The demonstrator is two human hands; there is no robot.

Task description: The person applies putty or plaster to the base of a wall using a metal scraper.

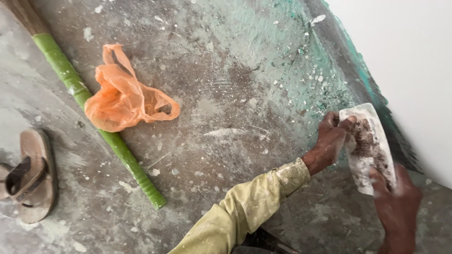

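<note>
My left hand [331,138] grips the upper end of a flat, white-smeared scraper blade [368,146] caked with brown and white paste. My right hand [398,207] holds the lower end of the same blade, blurred at the bottom right. The blade lies close to the foot of a white wall [409,61], above the paint-spattered concrete floor [226,117]. My left sleeve [245,207] is yellow-green and speckled with white.
An orange plastic bag [123,96] lies crumpled on the floor over a green broom handle [94,113] that runs diagonally from the top left. A brown sandal [30,176] sits at the left edge. Green paint stains the floor near the wall.
</note>
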